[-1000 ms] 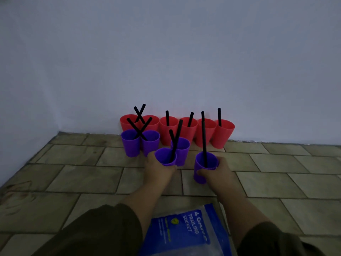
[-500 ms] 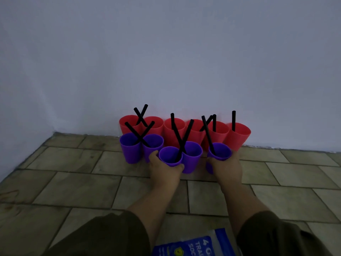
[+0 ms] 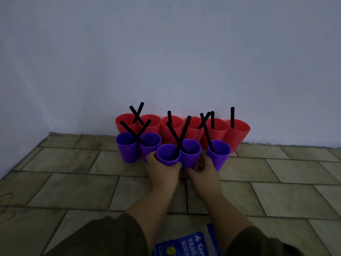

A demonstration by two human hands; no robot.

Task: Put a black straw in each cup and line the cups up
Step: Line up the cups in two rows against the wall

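Blue packet (image 3: 184, 242), tiled floor (image 3: 73, 191), wall (image 3: 166, 52).

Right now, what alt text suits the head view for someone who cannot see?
A person's left hand grips one purple cup in a front row of five, the right hand beside it. Six red cups stand behind against a wall; every cup holds a black straw.

One wide-angle view from the person's head looks forward and down, facing the wall (image 3: 166, 52) across the tiled floor (image 3: 73, 182), with the cups (image 3: 127, 152) close, mid-frame.
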